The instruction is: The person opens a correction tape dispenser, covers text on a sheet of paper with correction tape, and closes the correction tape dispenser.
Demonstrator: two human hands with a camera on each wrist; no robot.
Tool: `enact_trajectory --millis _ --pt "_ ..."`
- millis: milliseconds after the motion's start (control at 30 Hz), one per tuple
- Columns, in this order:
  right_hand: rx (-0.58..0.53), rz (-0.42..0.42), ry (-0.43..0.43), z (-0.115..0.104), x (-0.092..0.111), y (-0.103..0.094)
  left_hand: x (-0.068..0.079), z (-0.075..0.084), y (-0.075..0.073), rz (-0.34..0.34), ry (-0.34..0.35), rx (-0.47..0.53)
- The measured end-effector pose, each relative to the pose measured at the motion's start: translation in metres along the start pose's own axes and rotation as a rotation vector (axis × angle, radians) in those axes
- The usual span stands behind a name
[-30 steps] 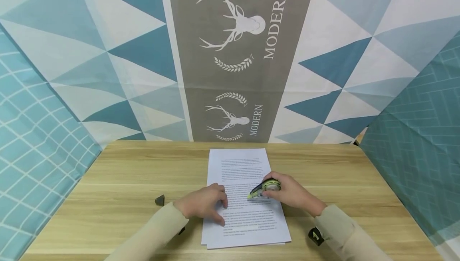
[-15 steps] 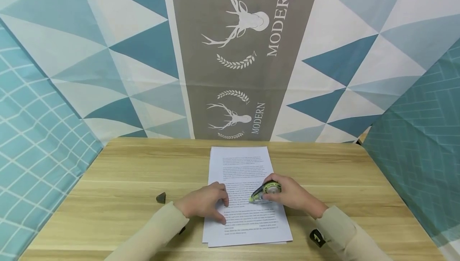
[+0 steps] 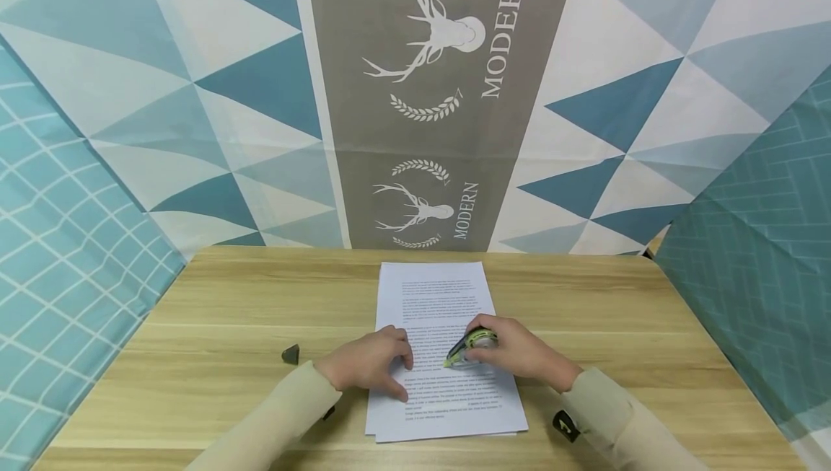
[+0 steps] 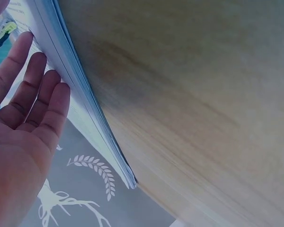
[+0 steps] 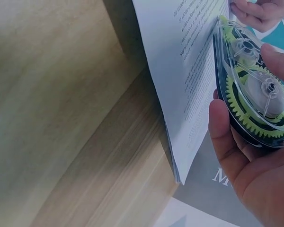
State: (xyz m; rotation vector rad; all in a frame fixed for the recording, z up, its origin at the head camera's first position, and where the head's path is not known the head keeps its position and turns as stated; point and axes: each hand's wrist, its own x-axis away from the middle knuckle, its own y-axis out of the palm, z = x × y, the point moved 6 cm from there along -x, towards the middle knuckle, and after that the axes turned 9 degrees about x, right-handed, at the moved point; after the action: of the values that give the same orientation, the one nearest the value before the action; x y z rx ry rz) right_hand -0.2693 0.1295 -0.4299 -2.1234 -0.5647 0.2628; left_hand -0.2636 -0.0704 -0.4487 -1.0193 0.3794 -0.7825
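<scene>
A stack of printed paper sheets [image 3: 441, 424] lies on the wooden table. My right hand [image 3: 516, 348] grips a correction tape dispenser [image 3: 479, 341] with a clear body, green gears and dark edge. The right wrist view shows the thumb on one side of the dispenser [image 5: 260, 90] and fingers round the other. Its light-green tip [image 3: 446, 363] is right at the text lines, mid-page. On the sheet's left side rests my left hand [image 3: 366, 363], fingers relaxed and spread from the thumb, holding nothing. In the left wrist view its fingers [image 4: 49, 106] lie along the stack's edge.
A small dark wedge-shaped object [image 3: 290, 354] shows left of the left sleeve. Another black object [image 3: 566, 425] is beside the right cuff. Behind the wooden table [image 3: 260, 298] hangs a patterned cloth [image 3: 415, 132] with deer heads; teal cloths flank both sides.
My right hand has shifted a little left and nearer with the correction tape dispenser, its tip still at the page. The left hand stays on the paper. The head view has tilted slightly.
</scene>
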Motion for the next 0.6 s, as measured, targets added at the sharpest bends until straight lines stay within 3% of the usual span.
enact_trajectory --millis 167,600 --pt "0.05 -0.005 -0.019 -0.003 -0.001 0.0 0.0 0.002 -0.001 0.003 0.008 0.002" --pt "0.312 -0.038 -0.116 -0.019 -0.007 -0.005 -0.001 0.002 -0.002 -0.013 -0.019 0.016"
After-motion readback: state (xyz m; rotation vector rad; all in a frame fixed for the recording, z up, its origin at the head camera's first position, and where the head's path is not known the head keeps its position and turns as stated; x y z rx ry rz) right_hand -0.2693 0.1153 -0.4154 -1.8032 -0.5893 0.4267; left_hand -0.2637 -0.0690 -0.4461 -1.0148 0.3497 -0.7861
